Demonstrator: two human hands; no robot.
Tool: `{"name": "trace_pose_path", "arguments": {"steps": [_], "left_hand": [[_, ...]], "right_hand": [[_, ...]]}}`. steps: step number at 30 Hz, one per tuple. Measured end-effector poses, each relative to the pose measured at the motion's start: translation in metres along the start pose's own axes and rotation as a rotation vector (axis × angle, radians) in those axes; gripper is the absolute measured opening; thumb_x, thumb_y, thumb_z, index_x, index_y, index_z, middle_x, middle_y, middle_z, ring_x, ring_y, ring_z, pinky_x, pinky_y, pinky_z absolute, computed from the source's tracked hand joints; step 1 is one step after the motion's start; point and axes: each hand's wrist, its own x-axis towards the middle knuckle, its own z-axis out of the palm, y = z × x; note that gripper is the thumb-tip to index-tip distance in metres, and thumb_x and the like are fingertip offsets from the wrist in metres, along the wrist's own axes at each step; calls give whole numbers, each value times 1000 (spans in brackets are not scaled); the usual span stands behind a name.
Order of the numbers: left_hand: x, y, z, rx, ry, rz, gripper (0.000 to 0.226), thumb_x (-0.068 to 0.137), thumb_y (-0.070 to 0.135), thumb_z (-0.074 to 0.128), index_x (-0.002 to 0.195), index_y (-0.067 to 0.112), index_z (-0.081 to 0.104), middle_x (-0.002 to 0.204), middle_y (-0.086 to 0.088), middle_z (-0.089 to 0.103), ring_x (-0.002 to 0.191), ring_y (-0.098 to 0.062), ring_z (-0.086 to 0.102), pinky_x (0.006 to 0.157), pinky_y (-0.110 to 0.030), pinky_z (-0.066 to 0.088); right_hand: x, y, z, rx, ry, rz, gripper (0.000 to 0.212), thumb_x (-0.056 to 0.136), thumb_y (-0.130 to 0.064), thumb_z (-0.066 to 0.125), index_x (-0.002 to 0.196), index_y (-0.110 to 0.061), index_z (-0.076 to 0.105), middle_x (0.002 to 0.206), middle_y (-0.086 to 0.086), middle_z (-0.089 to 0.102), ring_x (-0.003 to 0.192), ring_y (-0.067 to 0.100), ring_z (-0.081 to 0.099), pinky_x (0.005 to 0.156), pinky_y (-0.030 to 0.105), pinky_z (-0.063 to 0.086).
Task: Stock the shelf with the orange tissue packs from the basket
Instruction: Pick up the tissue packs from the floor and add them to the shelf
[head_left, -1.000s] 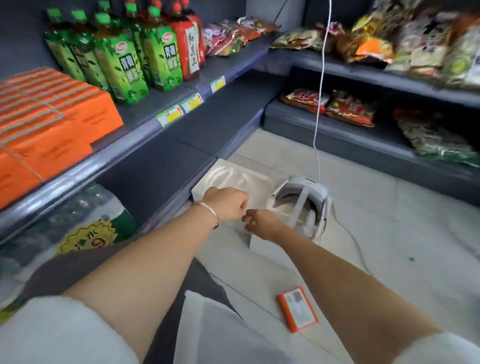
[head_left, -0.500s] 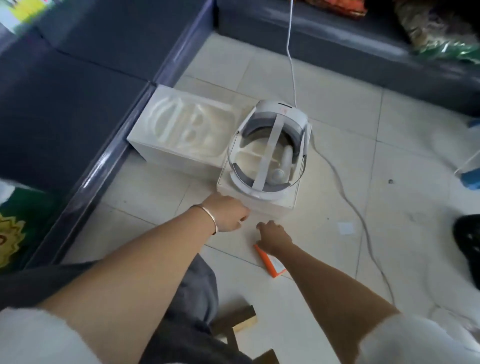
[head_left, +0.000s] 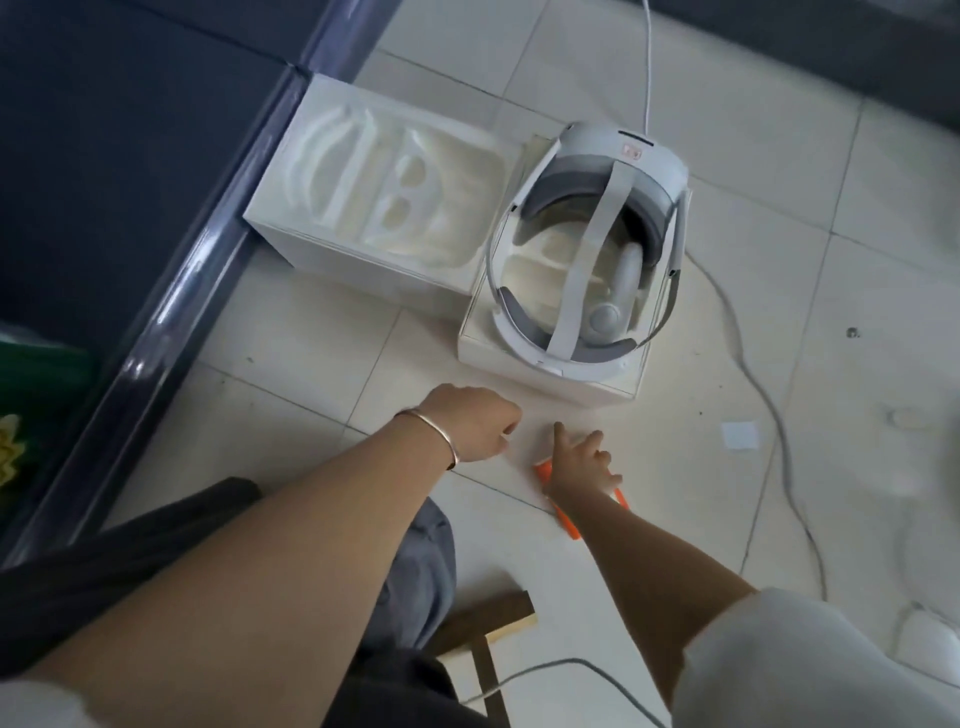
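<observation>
A small orange pack (head_left: 566, 522) lies flat on the tiled floor, mostly covered by my right hand (head_left: 582, 462). That hand hovers over or touches it with fingers spread and straight. My left hand (head_left: 475, 423), with a thin bracelet at the wrist, hangs just left of it with fingers curled and nothing in them. No basket and no orange tissue packs on the shelf are in view.
A white headset (head_left: 597, 234) sits in an open white box (head_left: 550, 379) just beyond my hands, with a moulded white tray (head_left: 384, 192) beside it. A white cable (head_left: 779, 431) trails across the floor on the right. The dark shelf base edge (head_left: 171, 306) runs along the left. A wooden stool corner (head_left: 498, 618) is near my knees.
My view has dropped from the shelves to the floor. Both hands have drawn back from the headset box, and my right hand has come down over the orange pack with fingers spread.
</observation>
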Motion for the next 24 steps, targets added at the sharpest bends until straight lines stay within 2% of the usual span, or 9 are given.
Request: {"name": "trace_pose_path", "arguments": {"steps": [4,8,11,15,17,20,24], "left_hand": [[-4,1,-5,-24,19,-20,27,95,24,42,120,22,53,124,-4,55,114,-25,52,88,-32,37],[-14,-2,-13,-38,39,-47,27,94,24,43,119,22,53,125,-3,54,115,-25,52,88,-32,38],[-24,-3,-19,-29,66,-40,28,95,25,42,121,21,53,125,-3,54,114,-24,51,88,-33,38],[-30,-11,-11,-42,45,-58,26,95,27,43,118,20,53,122,-3,55,112,-25,53,86,-32,39],[-29,-17,-3,-30,11,-71,26,95,28,43,118,21,53,122,-3,55,112,-25,53,82,-31,36],[-24,-25,2,-53,-8,-92,26,94,27,44,117,22,53,122,-3,55,112,-25,53,82,-30,36],[-17,-27,-1,-106,3,-104,27,94,27,43,118,22,53,123,-3,54,111,-26,54,81,-31,37]], "right_hand": [[-6,-4,-1,-19,68,-49,60,83,-26,60,135,-32,29,125,12,36,115,33,40,91,49,42],[-13,-10,-13,-64,46,-122,43,87,-10,48,127,-24,41,123,9,38,117,30,39,90,44,41],[-12,-16,-17,-2,4,-123,52,87,-10,53,132,-29,34,125,7,34,117,30,37,88,45,41],[-15,-17,-9,38,-133,-135,85,78,-26,73,140,-39,16,133,6,28,122,31,34,90,52,39],[-19,-14,-1,-11,-171,-180,97,70,-31,80,140,-41,13,135,5,27,123,33,33,94,57,39],[-25,-13,12,-75,-121,-233,88,72,-25,78,138,-38,21,131,8,32,119,33,37,95,59,39],[-25,-19,17,-149,-56,-249,71,74,-19,73,132,-24,31,127,10,39,117,33,40,94,50,43]]}}
